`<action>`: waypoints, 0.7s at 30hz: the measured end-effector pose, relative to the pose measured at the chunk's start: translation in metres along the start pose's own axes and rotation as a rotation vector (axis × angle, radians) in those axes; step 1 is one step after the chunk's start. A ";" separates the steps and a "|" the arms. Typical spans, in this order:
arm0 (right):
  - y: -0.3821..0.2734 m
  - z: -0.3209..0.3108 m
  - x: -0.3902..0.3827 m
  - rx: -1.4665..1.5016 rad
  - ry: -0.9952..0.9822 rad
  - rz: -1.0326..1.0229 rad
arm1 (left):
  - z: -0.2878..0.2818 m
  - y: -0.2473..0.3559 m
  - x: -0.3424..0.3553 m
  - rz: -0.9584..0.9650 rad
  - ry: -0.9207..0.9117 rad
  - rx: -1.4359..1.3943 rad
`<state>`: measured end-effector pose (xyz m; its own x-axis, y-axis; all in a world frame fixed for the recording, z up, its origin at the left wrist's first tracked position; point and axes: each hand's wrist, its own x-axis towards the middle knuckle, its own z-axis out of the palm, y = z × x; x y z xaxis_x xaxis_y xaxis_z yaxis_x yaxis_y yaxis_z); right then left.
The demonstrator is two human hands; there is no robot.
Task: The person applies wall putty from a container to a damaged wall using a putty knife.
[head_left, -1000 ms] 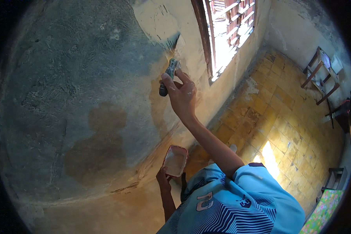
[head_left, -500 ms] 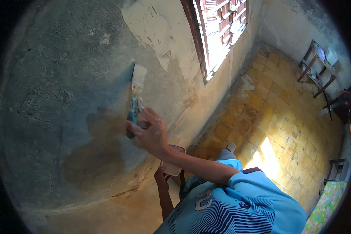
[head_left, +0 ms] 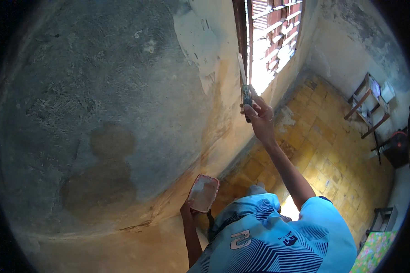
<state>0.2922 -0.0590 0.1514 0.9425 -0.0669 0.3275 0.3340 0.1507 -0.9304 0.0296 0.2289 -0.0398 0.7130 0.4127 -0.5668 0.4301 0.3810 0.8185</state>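
My right hand [head_left: 261, 119] is closed round the dark green handle of a putty knife [head_left: 246, 96]. Its pale blade points up, seen nearly edge-on in front of the window frame; I cannot tell whether it touches anything. Lower down, my left hand [head_left: 187, 211] grips a shallow rectangular tub [head_left: 203, 195] with a reddish rim and whitish paste inside. The tub hides part of that hand's fingers. To the left stands a rough grey wall [head_left: 109, 82], with a smooth patch of cream filler [head_left: 198, 36] near the window.
A bright window [head_left: 271, 41] with slats is at the top. Yellow tiles cover the floor [head_left: 314, 132] at the right. A small wooden table [head_left: 371, 98] stands by the far wall, and a flowered cloth [head_left: 376, 250] lies at the lower right.
My right hand has swung the putty knife right, off the grey wall and over to the window frame. The tub in my left hand shows more fully, and the view has shifted slightly.
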 end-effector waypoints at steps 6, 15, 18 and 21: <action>-0.017 0.019 0.040 -0.299 -0.005 -0.361 | 0.023 -0.024 0.010 0.049 -0.254 -0.408; 0.018 0.046 0.053 -0.247 -0.056 -0.416 | 0.069 -0.045 0.005 0.136 -0.141 -0.571; 0.047 0.037 0.042 -0.161 -0.137 -0.360 | 0.109 -0.013 -0.014 0.055 0.036 -0.518; 0.052 0.022 0.029 -0.130 -0.167 -0.417 | 0.136 0.001 -0.022 0.061 0.125 -0.517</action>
<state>0.3371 -0.0315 0.1160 0.7209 0.0657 0.6899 0.6903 0.0195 -0.7232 0.0891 0.1080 -0.0135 0.6432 0.5303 -0.5524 0.0382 0.6983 0.7148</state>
